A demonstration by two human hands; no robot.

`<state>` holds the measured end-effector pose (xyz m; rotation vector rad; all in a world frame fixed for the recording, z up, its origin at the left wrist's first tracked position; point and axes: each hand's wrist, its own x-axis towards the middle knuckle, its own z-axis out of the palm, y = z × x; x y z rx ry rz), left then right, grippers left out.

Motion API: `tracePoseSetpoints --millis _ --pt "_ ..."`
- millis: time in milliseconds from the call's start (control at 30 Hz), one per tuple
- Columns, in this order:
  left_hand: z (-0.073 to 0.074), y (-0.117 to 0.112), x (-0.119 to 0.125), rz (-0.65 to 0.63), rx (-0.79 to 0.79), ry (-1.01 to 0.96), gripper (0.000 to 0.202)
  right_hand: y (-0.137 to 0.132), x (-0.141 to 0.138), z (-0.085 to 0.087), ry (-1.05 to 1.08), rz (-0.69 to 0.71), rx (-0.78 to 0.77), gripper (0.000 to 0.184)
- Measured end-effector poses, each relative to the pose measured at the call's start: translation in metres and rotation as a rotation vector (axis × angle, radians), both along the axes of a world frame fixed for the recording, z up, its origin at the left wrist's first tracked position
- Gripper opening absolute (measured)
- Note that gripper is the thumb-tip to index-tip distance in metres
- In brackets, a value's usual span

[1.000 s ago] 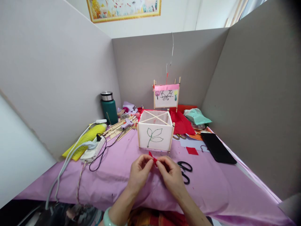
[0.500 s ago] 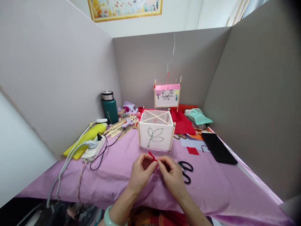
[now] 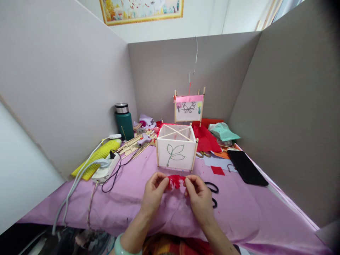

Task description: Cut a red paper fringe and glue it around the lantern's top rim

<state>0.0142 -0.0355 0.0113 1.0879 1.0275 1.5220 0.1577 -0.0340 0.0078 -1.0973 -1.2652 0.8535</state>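
Observation:
A small red fringed piece (image 3: 176,181), cloth or paper, is stretched between my two hands above the table. My left hand (image 3: 154,193) pinches its left end between thumb and fingers. At its right end my right hand (image 3: 198,195) pinches it the same way. Just beyond them stands a white box-shaped lantern (image 3: 175,154) with wooden corner sticks, crossed sticks on top and a green leaf drawing on its front. Black-handled scissors (image 3: 212,187) lie beside my right hand, partly hidden by it.
Behind hangs a finished-looking lantern (image 3: 188,109) with a pink top. To the left are a green bottle (image 3: 124,122), wooden sticks (image 3: 130,146), a glue gun (image 3: 144,139) and a power strip (image 3: 106,169) with cables. A red square (image 3: 217,170) and a black phone-like slab (image 3: 247,168) lie right.
My hands have moved apart, spreading the red piece that was bunched between my fingertips. Its fringed edge now shows. My right hand covers more of the scissors.

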Motion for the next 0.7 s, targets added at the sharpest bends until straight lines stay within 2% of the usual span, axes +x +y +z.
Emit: tracePoseSetpoints --millis 133,400,533,700 --pt "0.001 -0.001 -0.013 -0.017 -0.030 -0.051 0.017 -0.002 0.004 0.004 0.120 -0.009 -0.059 0.022" --pt "0.008 -0.009 -0.031 0.023 0.000 0.053 0.014 -0.003 0.014 0.003 0.144 -0.054 -0.080 0.025" --pt "0.010 -0.012 -0.035 0.029 0.030 0.147 0.016 -0.002 0.018 0.000 0.101 -0.084 -0.064 0.025" --pt "0.007 -0.011 -0.042 0.102 0.043 0.318 0.015 -0.002 0.023 0.005 0.060 -0.082 -0.020 0.023"
